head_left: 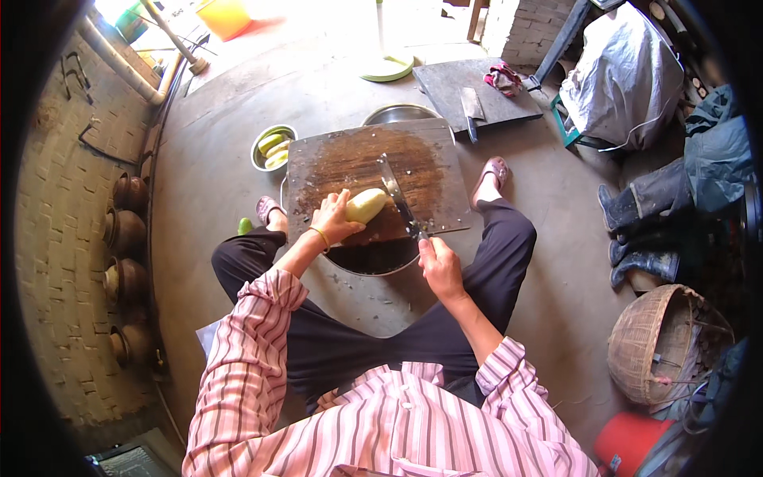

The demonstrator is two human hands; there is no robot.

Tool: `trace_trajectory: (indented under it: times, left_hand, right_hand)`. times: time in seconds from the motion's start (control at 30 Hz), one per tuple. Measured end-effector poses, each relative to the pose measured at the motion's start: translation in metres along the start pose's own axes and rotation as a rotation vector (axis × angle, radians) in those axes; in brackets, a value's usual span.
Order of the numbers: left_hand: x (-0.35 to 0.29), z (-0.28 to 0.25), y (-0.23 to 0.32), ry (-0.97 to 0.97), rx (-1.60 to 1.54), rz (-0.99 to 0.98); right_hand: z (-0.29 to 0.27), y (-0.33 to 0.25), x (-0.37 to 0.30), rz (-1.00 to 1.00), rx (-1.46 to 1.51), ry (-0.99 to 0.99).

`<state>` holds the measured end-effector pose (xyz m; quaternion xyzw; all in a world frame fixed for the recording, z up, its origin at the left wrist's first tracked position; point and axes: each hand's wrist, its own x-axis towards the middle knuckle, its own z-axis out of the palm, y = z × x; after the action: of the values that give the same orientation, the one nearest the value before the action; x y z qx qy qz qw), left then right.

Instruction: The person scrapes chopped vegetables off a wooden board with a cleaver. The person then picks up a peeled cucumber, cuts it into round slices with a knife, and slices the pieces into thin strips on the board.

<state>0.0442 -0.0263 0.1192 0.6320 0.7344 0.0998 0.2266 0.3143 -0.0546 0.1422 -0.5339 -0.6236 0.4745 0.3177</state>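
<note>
A worn wooden cutting board (318, 163) rests over a large round metal basin (397, 113) between my knees. My left hand (335, 220) is closed around the near-left end of a pale yellow-green, oblong gourd (366, 206) lying on the board. In my right hand (439, 266) is the handle of a kitchen knife (405, 208). Its blade stands nearly edge-on, pointing away from me, close by the gourd's right end. Whether the edge touches the gourd, I cannot tell. Small pale bits are scattered over the board.
Beyond the board's left corner stands a metal bowl (274, 148) of green and pale gourds. A green vegetable (245, 226) lies by my left foot. Farther right, a cleaver (472, 111) lies on a dark slab (509, 107). Boots (645, 199) and a wicker basket (644, 342) are at the right.
</note>
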Motion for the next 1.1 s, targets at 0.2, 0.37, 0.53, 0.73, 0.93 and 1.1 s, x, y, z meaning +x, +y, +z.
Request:
trace_trajectory:
  times: [0.2, 0.37, 0.53, 0.73, 0.93, 1.1]
  left_hand:
    - [0.011, -0.008, 0.026, -0.076, 0.298, 0.202]
    - [0.019, -0.001, 0.034, -0.121, 0.414, 0.207]
    - [0.021, -0.001, 0.038, -0.116, 0.401, 0.203]
    - [0.017, 0.001, 0.042, -0.037, 0.397, 0.243]
    - [0.019, 0.008, 0.039, -0.066, 0.437, 0.198]
    - [0.018, 0.009, 0.034, -0.041, 0.418, 0.216]
  right_hand:
    - [0.016, -0.007, 0.014, -0.18, -0.318, 0.034]
    - [0.022, -0.008, 0.017, -0.218, -0.484, 0.016]
    - [0.025, -0.014, 0.022, -0.143, -0.53, -0.038]
    - [0.035, 0.002, 0.056, -0.051, -0.54, -0.032]
    - [0.029, 0.001, 0.045, -0.092, -0.529, -0.018]
    - [0.017, -0.017, 0.013, -0.171, -0.567, -0.003]
